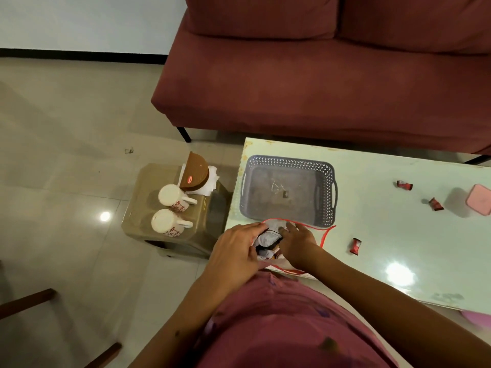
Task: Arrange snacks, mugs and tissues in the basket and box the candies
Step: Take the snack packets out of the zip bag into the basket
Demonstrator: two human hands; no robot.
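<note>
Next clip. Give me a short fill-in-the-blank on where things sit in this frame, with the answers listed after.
1. The two white mugs stand on the ____ beside the table.
2. Loose red candies on the table number ____.
3. Both hands, left hand and right hand, are at the opening of a ____ in front of the grey basket.

Answers: stool; three; bag

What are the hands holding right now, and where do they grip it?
Both hands hold a white bag with red handles: the left hand grips the left edge of its mouth, and the right hand reaches into the opening.
</note>
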